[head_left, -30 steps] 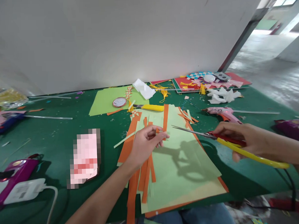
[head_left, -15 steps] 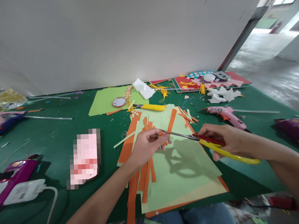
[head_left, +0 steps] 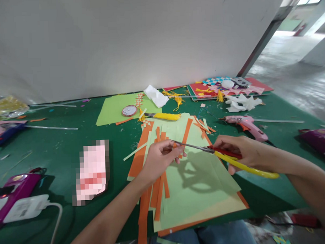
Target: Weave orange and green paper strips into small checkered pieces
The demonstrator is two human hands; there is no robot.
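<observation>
My right hand (head_left: 234, 153) grips a pair of scissors (head_left: 210, 150) with one red and one yellow handle. Their metal blades point left and reach the fingers of my left hand (head_left: 165, 152). Those fingers are pinched together, but what lies between them is too small or too hidden to make out. Below both hands is a stack of pale green paper (head_left: 197, 202), on which the scissors cast a shadow. Orange paper strips (head_left: 157, 193) lie along the left side of the stack, partly under my left forearm. Another orange strip (head_left: 188, 130) rests just beyond my left fingertips.
A yellow utility knife (head_left: 166, 116) lies behind the stack. To the right rests a pink glue gun (head_left: 248, 124); at left are a blurred-out pink object (head_left: 93, 170) and a purple power strip (head_left: 19, 191). A wall (head_left: 122, 45) closes off the table's back.
My right hand and the scissors have shifted slightly left, so the blades reach a little further past my left fingertips. My left hand stays in place.
</observation>
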